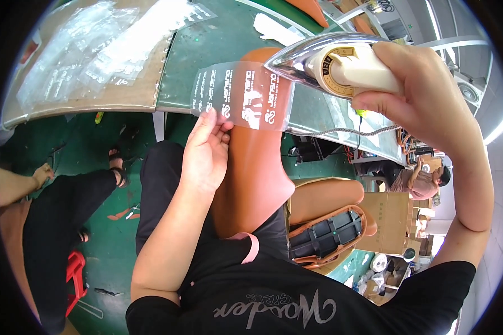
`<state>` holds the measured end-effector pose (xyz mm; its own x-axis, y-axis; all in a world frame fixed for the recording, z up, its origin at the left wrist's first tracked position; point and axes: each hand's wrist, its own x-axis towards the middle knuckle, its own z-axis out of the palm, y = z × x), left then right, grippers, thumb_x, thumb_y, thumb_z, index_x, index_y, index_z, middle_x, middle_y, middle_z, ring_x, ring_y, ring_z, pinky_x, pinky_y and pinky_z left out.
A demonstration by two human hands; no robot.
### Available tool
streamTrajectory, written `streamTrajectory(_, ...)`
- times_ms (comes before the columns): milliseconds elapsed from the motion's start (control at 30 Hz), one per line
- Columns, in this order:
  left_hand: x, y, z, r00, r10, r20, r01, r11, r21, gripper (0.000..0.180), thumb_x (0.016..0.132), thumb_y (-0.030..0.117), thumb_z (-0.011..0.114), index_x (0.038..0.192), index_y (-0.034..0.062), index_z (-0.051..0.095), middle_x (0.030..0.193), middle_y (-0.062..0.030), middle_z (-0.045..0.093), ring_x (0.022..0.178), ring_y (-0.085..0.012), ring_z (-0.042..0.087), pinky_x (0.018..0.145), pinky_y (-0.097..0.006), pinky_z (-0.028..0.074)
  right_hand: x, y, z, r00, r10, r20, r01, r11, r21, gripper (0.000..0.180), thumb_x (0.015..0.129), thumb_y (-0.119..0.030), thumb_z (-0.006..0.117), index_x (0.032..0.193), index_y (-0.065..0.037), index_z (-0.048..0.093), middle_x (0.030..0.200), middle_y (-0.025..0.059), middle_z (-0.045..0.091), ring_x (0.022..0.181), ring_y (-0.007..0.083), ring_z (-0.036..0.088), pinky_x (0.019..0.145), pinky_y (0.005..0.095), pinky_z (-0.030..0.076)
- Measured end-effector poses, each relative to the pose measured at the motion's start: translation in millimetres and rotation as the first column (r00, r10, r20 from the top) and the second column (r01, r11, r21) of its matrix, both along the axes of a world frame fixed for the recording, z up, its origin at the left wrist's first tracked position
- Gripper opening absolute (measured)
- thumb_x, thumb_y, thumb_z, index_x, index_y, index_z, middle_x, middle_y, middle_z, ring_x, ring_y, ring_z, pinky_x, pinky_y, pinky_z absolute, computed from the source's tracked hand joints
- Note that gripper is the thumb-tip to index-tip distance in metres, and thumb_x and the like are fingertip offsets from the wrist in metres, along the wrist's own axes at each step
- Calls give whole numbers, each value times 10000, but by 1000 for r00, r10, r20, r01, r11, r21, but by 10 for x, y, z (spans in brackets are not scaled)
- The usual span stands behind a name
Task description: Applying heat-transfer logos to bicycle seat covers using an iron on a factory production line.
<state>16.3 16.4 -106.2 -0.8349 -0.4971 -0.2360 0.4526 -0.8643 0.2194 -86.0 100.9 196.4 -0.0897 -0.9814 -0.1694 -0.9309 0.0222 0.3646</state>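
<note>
A long green tabletop [229, 39] runs across in front of the seated person, with a brown board of clear printed film sheets [95, 56] lying toward its left end. Against its near edge stands a tan leather saddle [254, 167], propped on the person's lap. The right hand [413, 95] is clamped around the cream handle of a chrome iron [324, 61], its tip just over the saddle's top. A clear transfer film [243, 95] drapes across the saddle there, and the left hand [207, 151] pinches its lower edge, fingers together.
</note>
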Motion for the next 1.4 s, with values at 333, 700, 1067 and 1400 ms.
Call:
streamTrajectory(333, -13, -8, 88, 999, 5, 34, -5, 1000, 18, 271, 870, 301, 633, 1031, 86, 599, 862, 41, 545, 777, -80, 440, 739, -221, 334, 74, 135, 82, 989, -66, 130, 74, 996, -57, 483, 695, -373, 746, 905, 15, 550, 673, 137, 540, 599, 320, 536, 558, 326, 426)
streamTrajectory(700, -29, 17, 95, 1000, 12, 26, -13, 1000, 12, 176, 889, 257, 610, 951, 92, 610, 798, 51, 527, 734, -67, 426, 701, -220, 321, 145, 133, -26, 985, -169, 23, 169, 986, 8, 463, 690, -334, 755, 907, 5, 526, 705, 175, 570, 640, 370, 550, 566, 372, 432)
streamTrajectory(1067, -23, 16, 56, 1000, -1, 23, 3, 997, -74, 200, 895, 306, 584, 964, 119, 571, 867, 27, 525, 777, -108, 411, 757, -263, 335, 130, 48, 46, 990, -127, -59, 129, 991, 27, 431, 698, -318, 748, 889, 8, 540, 698, 175, 546, 646, 374, 533, 577, 381, 424)
streamTrajectory(1400, -19, 4, 44, 1000, 24, 9, -24, 1000, 6, 244, 872, 293, 628, 986, 78, 614, 818, 36, 548, 763, -80, 441, 737, -230, 332, 118, 159, 1, 964, -206, 167, 219, 974, -60, 453, 684, -328, 766, 861, 13, 525, 682, 159, 540, 589, 342, 520, 546, 328, 422)
